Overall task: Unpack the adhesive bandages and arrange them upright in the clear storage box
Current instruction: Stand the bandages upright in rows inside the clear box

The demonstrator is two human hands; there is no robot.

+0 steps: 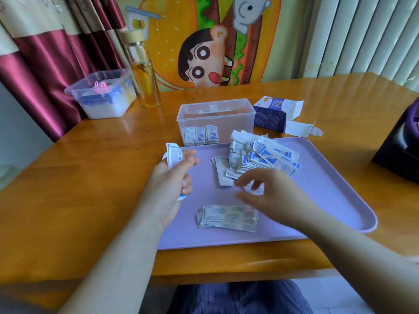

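The left hand (174, 177) grips wrapped bandages (174, 155) above a purple tray (335, 196). The right hand (269, 191), blurred, hovers at the loose bandage pile (260, 157); whether it grasps anything cannot be told. Three bundles (201, 135) stand upright in the clear box (215, 109).

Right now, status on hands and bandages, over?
Left hand grips folded bandages. Right hand blurred over tray, grip unclear. Clear box holds three upright bundles; loose pile unsorted. Box mouth unobstructed.

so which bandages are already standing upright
The three bundles inside the clear storage box, against its front wall; the piles on the purple tray lie flat.
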